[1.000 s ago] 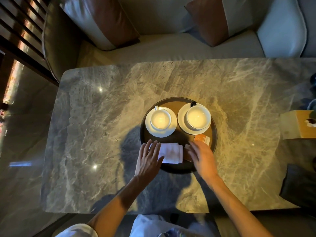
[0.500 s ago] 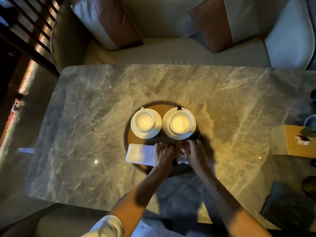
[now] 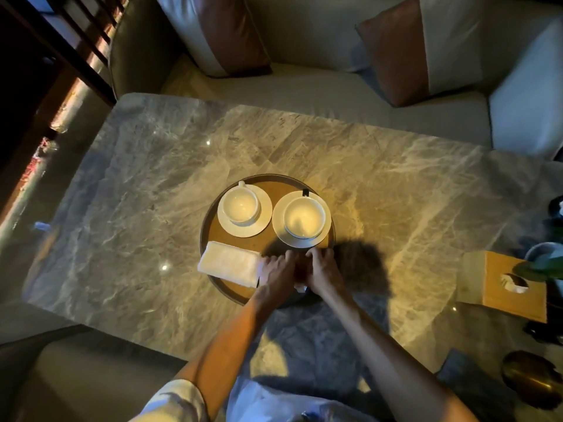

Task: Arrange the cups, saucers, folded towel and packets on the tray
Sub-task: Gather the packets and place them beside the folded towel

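A round dark tray (image 3: pixel 204 239) sits mid-table on grey marble. At its back stand two white cups, the left cup (image 3: pixel 240 205) on its saucer (image 3: pixel 262 222) and the right cup (image 3: pixel 304 217) on its saucer (image 3: pixel 280 226). A folded white towel (image 3: pixel 228 263) lies across the tray's front left, overhanging the rim. My left hand (image 3: pixel 277 274) and my right hand (image 3: pixel 323 269) meet at the tray's front, fingers curled around the packets (image 3: pixel 300 288). The packets are mostly hidden; only a pale corner and a dark strip show between the hands.
A wooden tissue box (image 3: pixel 502 284) stands at the table's right edge beside a potted plant (image 3: pixel 545 260). A brass object (image 3: pixel 530 382) sits at bottom right. A sofa with cushions (image 3: pixel 396 50) runs behind the table.
The towel went from the tray's front middle to its front left. My left hand left the towel and joined the right hand on the packets. The camera view shifted.
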Demonstrator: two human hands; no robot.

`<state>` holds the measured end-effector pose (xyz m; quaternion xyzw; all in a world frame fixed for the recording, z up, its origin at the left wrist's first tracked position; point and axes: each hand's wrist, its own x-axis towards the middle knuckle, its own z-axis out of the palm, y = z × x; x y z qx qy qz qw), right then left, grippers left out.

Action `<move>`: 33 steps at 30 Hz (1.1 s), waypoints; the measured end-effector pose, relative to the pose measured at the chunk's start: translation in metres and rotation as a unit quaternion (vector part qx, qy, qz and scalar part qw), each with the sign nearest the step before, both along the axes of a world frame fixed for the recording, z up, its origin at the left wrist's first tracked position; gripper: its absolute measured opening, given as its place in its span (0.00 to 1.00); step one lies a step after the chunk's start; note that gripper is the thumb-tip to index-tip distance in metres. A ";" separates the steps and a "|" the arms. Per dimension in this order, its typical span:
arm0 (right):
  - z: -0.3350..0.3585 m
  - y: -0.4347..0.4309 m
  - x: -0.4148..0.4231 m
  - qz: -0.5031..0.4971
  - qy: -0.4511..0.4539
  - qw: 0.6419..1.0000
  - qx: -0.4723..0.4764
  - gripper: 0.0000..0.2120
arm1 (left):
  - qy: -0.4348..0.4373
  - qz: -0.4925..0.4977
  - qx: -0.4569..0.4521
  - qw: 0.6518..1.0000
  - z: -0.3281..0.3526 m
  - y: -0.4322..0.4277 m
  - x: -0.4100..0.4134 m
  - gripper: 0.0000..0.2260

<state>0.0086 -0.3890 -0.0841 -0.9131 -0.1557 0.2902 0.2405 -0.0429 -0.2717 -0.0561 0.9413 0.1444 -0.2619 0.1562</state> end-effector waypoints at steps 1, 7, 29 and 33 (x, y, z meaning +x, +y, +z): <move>0.000 -0.001 0.000 -0.001 0.000 1.000 0.009 0.19 | -0.004 0.038 -0.039 0.998 -0.001 -0.004 0.000 0.29; 0.000 -0.003 -0.002 -0.046 -0.004 0.998 0.051 0.13 | -0.024 0.449 -0.289 0.845 -0.007 -0.025 -0.002 0.11; -0.005 -0.013 -0.032 -0.107 0.006 0.989 0.102 0.06 | -0.016 0.531 -0.354 0.769 -0.027 -0.019 -0.019 0.16; 0.000 -0.014 -0.027 -0.111 0.033 0.989 0.091 0.09 | -0.053 0.552 -0.396 0.732 -0.016 -0.019 -0.018 0.13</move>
